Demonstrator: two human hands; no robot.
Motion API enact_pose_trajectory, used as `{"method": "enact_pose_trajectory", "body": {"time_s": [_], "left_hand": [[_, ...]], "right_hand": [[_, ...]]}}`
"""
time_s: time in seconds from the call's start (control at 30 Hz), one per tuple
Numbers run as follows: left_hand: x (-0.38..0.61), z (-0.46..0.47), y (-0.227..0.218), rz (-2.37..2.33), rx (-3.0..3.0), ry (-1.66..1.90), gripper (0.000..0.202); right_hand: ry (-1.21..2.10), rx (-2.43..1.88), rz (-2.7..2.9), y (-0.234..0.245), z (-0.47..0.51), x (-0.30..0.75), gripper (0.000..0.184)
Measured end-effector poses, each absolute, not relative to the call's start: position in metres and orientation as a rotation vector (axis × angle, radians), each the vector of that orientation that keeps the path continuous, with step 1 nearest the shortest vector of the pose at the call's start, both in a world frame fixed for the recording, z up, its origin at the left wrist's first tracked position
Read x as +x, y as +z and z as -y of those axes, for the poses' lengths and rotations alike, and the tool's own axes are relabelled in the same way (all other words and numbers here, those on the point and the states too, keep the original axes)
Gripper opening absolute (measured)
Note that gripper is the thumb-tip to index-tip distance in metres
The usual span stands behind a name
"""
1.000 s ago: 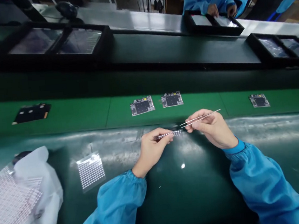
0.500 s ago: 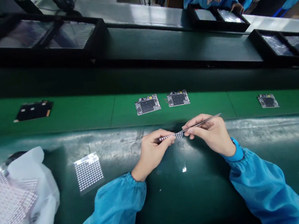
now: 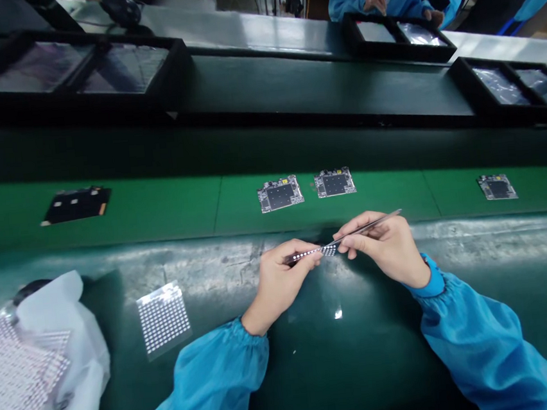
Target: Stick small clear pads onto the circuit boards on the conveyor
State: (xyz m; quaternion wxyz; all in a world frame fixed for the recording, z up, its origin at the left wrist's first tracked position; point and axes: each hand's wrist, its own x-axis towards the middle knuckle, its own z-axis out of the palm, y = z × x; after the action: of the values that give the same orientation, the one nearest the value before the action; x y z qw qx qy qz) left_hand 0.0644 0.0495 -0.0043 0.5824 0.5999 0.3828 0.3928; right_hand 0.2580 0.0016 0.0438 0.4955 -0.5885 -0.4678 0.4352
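Note:
My left hand pinches a narrow strip of clear film dotted with small white pads. My right hand holds fine steel tweezers like a pen. Their closed tips rest on the strip's right end, just beyond my left fingertips. Both blue sleeves are gathered at the wrists. Directly ahead of my hands, two small circuit boards lie on the green conveyor belt.
A dotted film sheet lies on the dark green mat left of my hands. Further left are a white plastic bag and stacked sheets. More boards and black trays lie beyond. A co-worker's hands work at the far side.
The tweezers' tips have closed together and moved onto the right end of the strip. The view has shifted slightly, with the boards on the belt now further right.

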Motion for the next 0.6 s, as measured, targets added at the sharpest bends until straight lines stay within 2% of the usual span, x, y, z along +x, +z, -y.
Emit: {"method": "enact_pose_trajectory", "body": {"time_s": [0.6], "left_hand": [[0.065,-0.0507,-0.0021,-0.9,1.405,0.906,0.005]], "right_hand": [[1.045,-1.434,1.169,0.0461,-0.0027,0.2591,0.022]]}}
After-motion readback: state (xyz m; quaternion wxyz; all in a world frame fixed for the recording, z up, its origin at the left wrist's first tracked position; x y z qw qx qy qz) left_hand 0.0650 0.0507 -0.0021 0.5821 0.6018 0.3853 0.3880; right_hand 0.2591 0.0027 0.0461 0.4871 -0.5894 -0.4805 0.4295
